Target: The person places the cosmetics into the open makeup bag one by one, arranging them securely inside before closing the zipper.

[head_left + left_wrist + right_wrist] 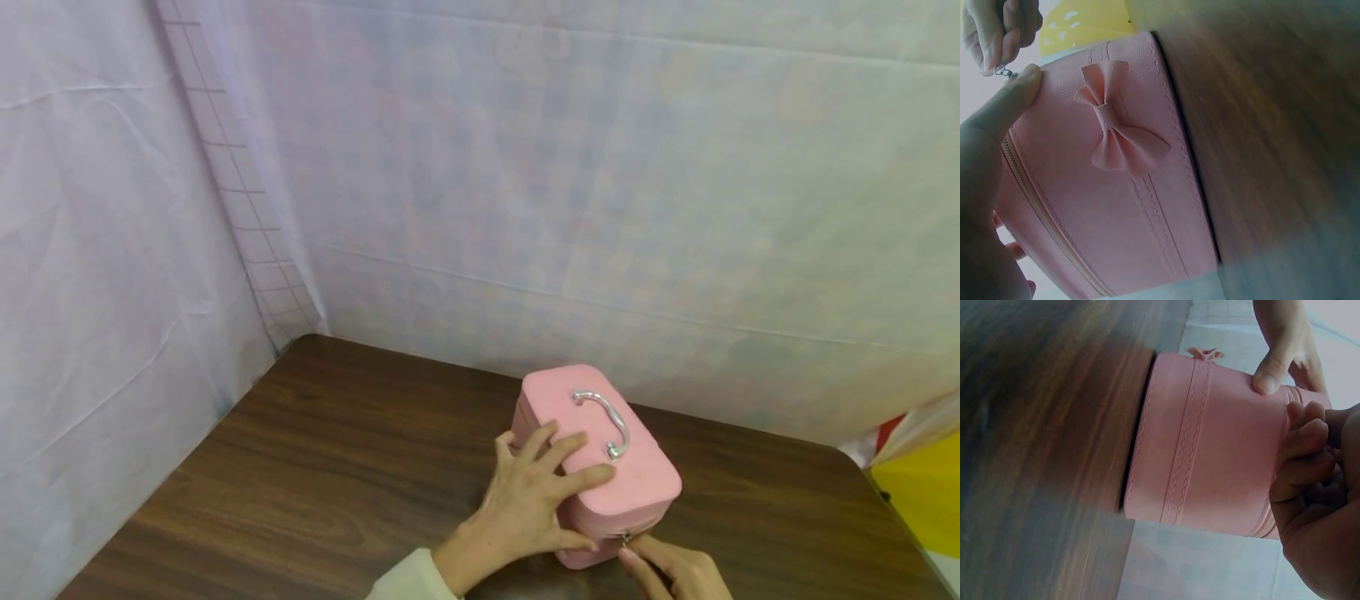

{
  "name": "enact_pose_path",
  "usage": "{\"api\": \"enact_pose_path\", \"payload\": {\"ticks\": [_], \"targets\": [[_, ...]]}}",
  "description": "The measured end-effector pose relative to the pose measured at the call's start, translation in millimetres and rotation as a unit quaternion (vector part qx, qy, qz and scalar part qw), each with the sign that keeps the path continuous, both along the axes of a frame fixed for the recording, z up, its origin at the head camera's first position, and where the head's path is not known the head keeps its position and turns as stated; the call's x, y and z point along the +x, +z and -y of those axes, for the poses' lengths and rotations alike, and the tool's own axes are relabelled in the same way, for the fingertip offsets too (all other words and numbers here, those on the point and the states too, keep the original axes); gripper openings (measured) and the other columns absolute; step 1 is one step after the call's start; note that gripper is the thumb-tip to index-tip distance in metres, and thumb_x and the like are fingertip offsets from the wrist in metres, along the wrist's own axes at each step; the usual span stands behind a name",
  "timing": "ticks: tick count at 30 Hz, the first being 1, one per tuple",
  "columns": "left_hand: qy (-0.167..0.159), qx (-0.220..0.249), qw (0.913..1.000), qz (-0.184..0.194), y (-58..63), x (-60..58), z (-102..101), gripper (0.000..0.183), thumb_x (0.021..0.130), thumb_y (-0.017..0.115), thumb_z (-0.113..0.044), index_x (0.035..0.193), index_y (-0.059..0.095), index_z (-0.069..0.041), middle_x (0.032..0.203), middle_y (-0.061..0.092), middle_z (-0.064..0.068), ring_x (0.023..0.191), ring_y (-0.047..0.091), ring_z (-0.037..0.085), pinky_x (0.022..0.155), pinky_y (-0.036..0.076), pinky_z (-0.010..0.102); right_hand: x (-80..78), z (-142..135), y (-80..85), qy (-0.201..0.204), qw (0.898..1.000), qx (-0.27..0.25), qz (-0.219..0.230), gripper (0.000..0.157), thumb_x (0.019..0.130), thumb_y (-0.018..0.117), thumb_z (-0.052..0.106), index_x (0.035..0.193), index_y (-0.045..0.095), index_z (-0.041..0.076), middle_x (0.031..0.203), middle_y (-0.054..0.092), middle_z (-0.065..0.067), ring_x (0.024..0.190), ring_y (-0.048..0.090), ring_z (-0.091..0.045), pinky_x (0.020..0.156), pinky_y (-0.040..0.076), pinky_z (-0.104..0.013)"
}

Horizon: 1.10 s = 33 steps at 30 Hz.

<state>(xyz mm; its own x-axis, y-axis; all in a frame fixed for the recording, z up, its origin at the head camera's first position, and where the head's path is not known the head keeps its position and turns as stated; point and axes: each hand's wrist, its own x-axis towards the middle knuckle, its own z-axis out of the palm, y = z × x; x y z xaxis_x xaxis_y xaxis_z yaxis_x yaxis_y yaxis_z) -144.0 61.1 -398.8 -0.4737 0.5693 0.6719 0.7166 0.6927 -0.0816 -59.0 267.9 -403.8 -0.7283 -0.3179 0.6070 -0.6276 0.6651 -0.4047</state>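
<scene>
A pink zippered case (637,479) with a silver handle (618,425) on its lid stands on the brown table. My left hand (517,500) presses on it with spread fingers over the lid, its thumb (1019,90) against the side just below the zipper (1029,190). At the front end near that thumb, my right hand (675,567) pinches the small metal zipper pull (1004,72) between thumb and finger. A pink bow (1107,119) decorates the long side of the case. From the right wrist view, curled fingers (1304,447) cover the pull. The zipper line looks closed where it shows.
The dark wood-grain table (337,467) has its back edge along a pale patterned curtain (525,208). Another white curtain (90,250) hangs at the left. Something yellow (918,492) stands past the right edge of the table.
</scene>
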Motion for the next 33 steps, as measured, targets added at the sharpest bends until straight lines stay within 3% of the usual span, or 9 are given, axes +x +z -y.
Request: {"api": "enact_pose_path", "payload": {"ticks": [15,23,33], "targets": [[0.024,0.000,0.9996,0.013,0.8,8.8,-9.8,0.086,0.057,0.064,-0.083,0.134,0.047,-0.047,0.142,0.039,-0.004,0.131,0.032,0.027,0.086,0.038,0.053,1.2,-0.3,1.3,0.013,1.000,0.003,0.001,0.042,0.072,0.071,-0.014,0.074,0.057,0.025,0.061,0.036,0.028,0.049,0.032,0.012,0.042,0.029,-0.008],[0.053,-0.026,0.9967,0.056,5.3,17.9,-18.8,0.090,0.058,0.065,-0.081,0.138,0.040,-0.049,0.145,0.036,-0.003,0.133,0.030,0.030,0.087,0.038,0.057,-0.6,-3.3,-0.2,0.032,0.999,0.007,-0.019,0.040,0.071,0.073,-0.012,0.075,0.058,0.025,0.063,0.038,0.027,0.051,0.032,0.013,0.044,0.028,-0.006],[0.049,-0.009,0.9964,0.069,5.8,20.6,-24.4,0.087,0.061,0.070,-0.075,0.138,0.043,-0.047,0.144,0.039,-0.001,0.132,0.032,0.033,0.084,0.042,0.059,-2.4,-2.3,2.1,0.037,0.999,0.020,-0.025,0.039,0.072,0.074,-0.009,0.078,0.059,0.027,0.065,0.038,0.027,0.053,0.034,0.013,0.046,0.029,-0.006]]}}
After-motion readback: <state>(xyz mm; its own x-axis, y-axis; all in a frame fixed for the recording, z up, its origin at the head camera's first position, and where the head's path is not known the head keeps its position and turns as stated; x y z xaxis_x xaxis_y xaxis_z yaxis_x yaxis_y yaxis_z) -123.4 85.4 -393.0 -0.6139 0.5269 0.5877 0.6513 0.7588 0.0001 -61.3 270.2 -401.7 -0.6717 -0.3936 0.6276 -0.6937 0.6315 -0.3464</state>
